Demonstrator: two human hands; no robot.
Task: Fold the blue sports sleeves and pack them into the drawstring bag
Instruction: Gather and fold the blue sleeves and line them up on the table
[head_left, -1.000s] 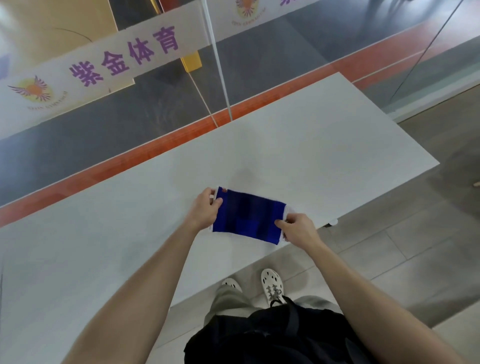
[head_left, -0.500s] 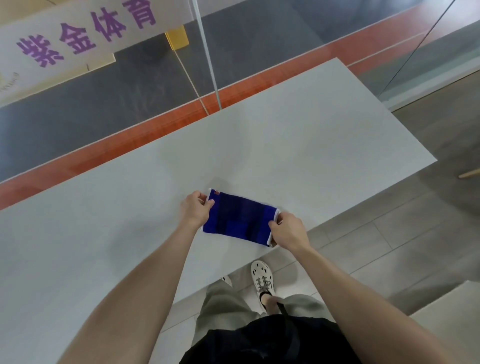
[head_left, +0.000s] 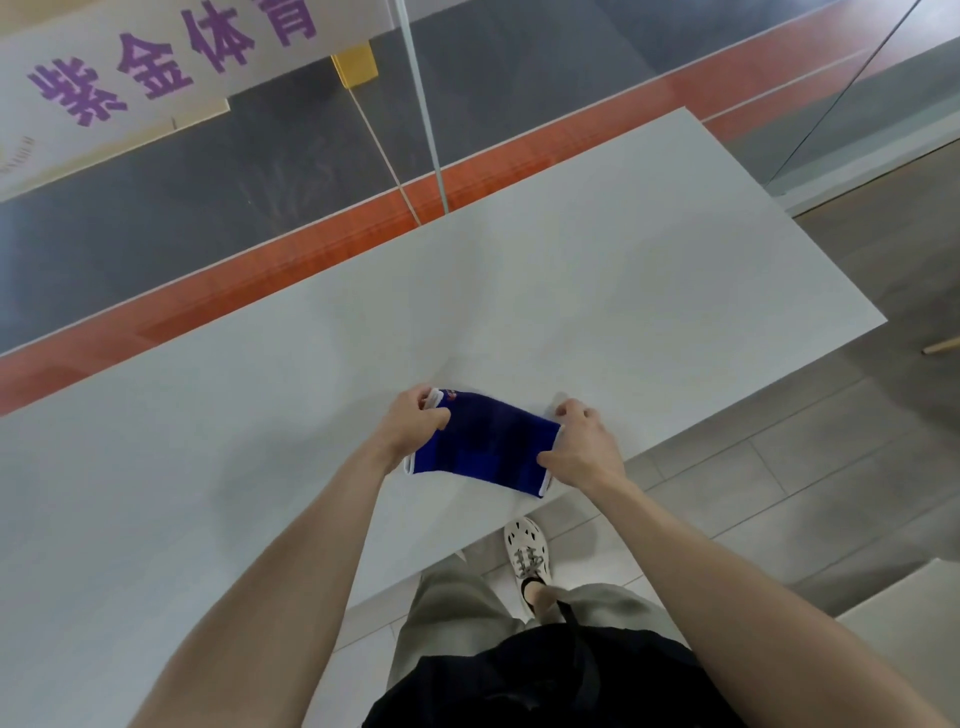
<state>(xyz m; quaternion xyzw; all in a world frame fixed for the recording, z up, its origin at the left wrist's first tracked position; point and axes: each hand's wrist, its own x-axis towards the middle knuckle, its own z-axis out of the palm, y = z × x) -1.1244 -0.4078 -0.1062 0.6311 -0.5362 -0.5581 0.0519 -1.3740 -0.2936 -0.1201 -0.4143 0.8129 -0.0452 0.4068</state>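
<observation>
A blue sports sleeve (head_left: 485, 447) with white edging lies flat near the front edge of the white table (head_left: 597, 291). My left hand (head_left: 413, 423) pinches its left end, thumb on top of the fabric. At the sleeve's right end my right hand (head_left: 582, 449) grips the white-trimmed edge. A small red mark shows near the sleeve's upper left corner. No drawstring bag is in view.
The table's front edge runs just below the sleeve, with grey tiled floor and my shoes (head_left: 527, 553) beneath. A glass wall (head_left: 426, 104) stands behind the table. A second white surface (head_left: 914, 597) sits at the lower right.
Both hands have shifted along the sleeve ends, and the right hand now reaches further over its right edge. The sleeve lies in about the same spot.
</observation>
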